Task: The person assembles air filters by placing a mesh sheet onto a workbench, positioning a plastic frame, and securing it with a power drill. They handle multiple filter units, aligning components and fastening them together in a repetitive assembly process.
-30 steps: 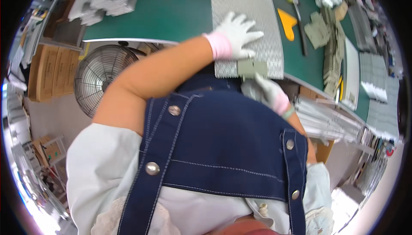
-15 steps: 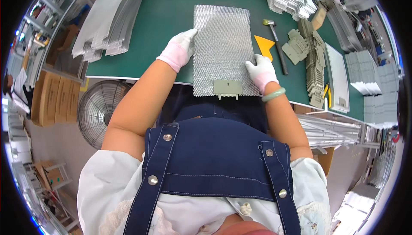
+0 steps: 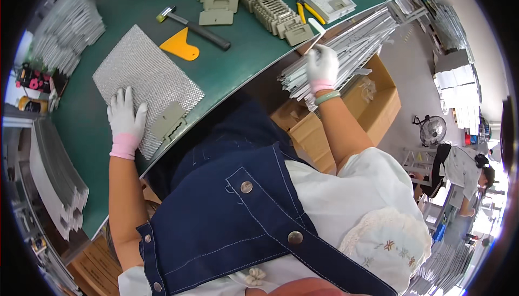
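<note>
Left hand rests on mesh sheet, grip spread, empty; right hand is near metal strips, grip indeterminable.

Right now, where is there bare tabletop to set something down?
Bare green tabletop shows between the silver mesh sheet and the grey curved sheet stack, and between the yellow triangular scraper and the tabletop's front edge. Crowded: around the row of olive-grey notched plates and yellow-handled pliers.

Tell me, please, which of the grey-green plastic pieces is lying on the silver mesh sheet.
The piece right of the left hand, at the near edge of the sheet; the other pieces are off it, beyond the hammer.
</note>
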Demonstrator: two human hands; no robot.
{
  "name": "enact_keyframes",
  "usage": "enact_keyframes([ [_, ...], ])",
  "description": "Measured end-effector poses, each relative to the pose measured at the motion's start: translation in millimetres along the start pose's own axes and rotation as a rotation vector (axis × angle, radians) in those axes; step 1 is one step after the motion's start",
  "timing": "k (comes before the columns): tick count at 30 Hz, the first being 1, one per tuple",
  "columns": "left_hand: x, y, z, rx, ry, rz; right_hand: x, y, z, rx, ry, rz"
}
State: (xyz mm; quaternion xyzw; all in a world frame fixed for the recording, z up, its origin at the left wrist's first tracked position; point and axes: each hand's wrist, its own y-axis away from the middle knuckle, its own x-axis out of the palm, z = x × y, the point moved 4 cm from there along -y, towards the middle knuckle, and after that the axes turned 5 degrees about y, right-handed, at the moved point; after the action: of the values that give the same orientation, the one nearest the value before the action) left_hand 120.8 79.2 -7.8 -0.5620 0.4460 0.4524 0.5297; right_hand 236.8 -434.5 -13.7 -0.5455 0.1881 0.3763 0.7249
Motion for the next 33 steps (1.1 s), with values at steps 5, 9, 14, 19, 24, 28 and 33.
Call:
enact_keyframes([
  [5,-1.7,-14.2,4.1,0.011,0.002,0.100,44.1,40.5,-154.8,0.876,0.398,0.726],
  [9,-10.2,3.5,41.4,-0.204,0.595,-0.321,60.7,32.1,-152.7,0.639,0.354,0.897],
  [14,-73.8,16.6,6.7,-0.368,0.860,-0.587,56.5,48.2,-187.8,1.082,-0.399,0.871],
  [19,-87.4,17.1,-110.0,0.189,0.791,-0.083,-11.6,15.1,-20.6,0.981,-1.644,0.915],
  [24,-76.9,18.5,-215.9,0.251,1.640,0.425,-58.6,56.8,159.6,0.680,-1.697,1.465],
  [28,-102.2,11.6,-174.7,0.264,2.425,0.247,-35.9,30.0,140.7,0.703,-2.422,0.901],
  [33,-186.0,54.4,-48.6,0.282,2.359,-0.214,-32.3,-22.9,-23.8,0.716,-1.992,0.387],
])
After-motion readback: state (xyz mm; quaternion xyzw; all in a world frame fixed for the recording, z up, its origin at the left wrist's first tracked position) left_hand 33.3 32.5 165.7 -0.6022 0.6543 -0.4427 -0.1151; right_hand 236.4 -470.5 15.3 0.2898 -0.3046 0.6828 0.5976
